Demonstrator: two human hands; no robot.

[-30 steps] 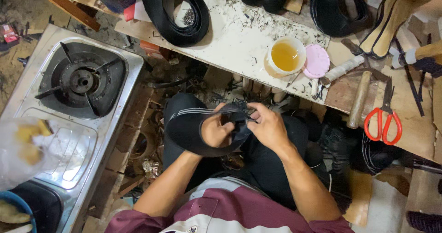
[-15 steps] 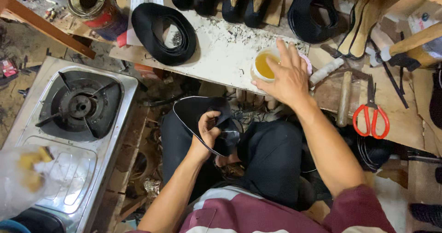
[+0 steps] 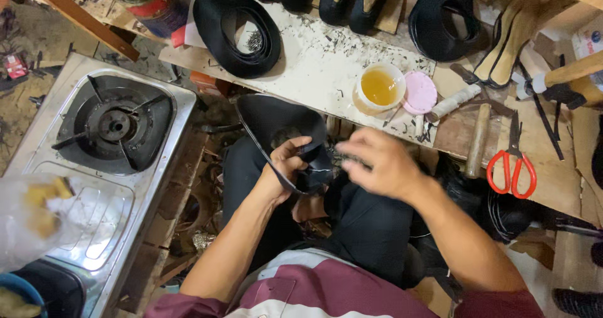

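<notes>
A person in a maroon shirt is sitting over a cluttered work surface (image 3: 314,67), the left hand (image 3: 290,161) gripping a black shoe upper (image 3: 270,126) above the lap, its fingers curling tight around the piece's lower edge while the thumb is pressing on top. The right hand (image 3: 377,164) is hovering just beside the upper, blurred, its fingers loosely bent and holding nothing that can be made out; whether the fingertips are touching the upper cannot be told. The upper is lying tilted between the knees and the near edge of the surface, its open side facing up. On the surface just beyond the right hand, a white cup (image 3: 380,87) of amber liquid is standing next to its pink lid (image 3: 419,93). To the right, a hammer (image 3: 477,143) is lying beside red-handled scissors (image 3: 512,172). Farther back, a black oval upper (image 3: 237,32) is resting with small tacks inside it, another black one (image 3: 441,20) is sitting near 2 wooden shoe forms (image 3: 509,42), and a row of black shoes (image 3: 339,1) is lining the far edge. A steel gas stove (image 3: 107,142) is standing on the floor at the person's left, well apart from both hands.
</notes>
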